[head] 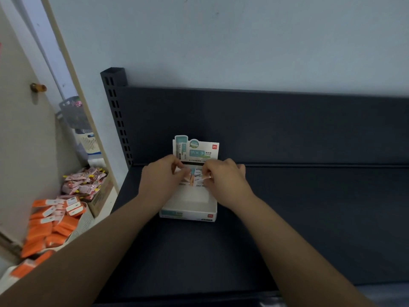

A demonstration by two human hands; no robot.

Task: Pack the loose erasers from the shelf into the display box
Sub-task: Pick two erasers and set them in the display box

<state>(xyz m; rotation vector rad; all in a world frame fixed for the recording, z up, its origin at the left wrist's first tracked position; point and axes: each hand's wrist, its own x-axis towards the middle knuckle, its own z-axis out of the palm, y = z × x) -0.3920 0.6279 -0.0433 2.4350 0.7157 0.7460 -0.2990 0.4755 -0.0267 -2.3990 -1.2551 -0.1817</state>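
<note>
Both hands are in at the display box [188,214], which sits on the dark shelf [309,218] with its printed header card [197,149] standing upright at the back. The left hand [160,176] comes in over the box's left wall, fingers curled, fingertips pinching at a small clutch of erasers [193,177]. The right hand [228,177] meets it from the box's right side, curled as well and gripping the same little cluster. The erasers are held between the two hands, over the rear half of the box, just in front of the header card. How many there are is hard to make out: a blur of white, teal and orange wrappers. The front half of the box shows bare white floor.

Behind the box rises the shelf's dark back panel [287,125], and above that a pale wall [243,41]. Left of the box stands a slotted metal post [116,116]. Farther left, off the shelf and lower down, a carton of pink packets [84,182] sits beside a heap of orange packets [44,229]. Above and behind those are stacked plastic baskets [73,111].
</note>
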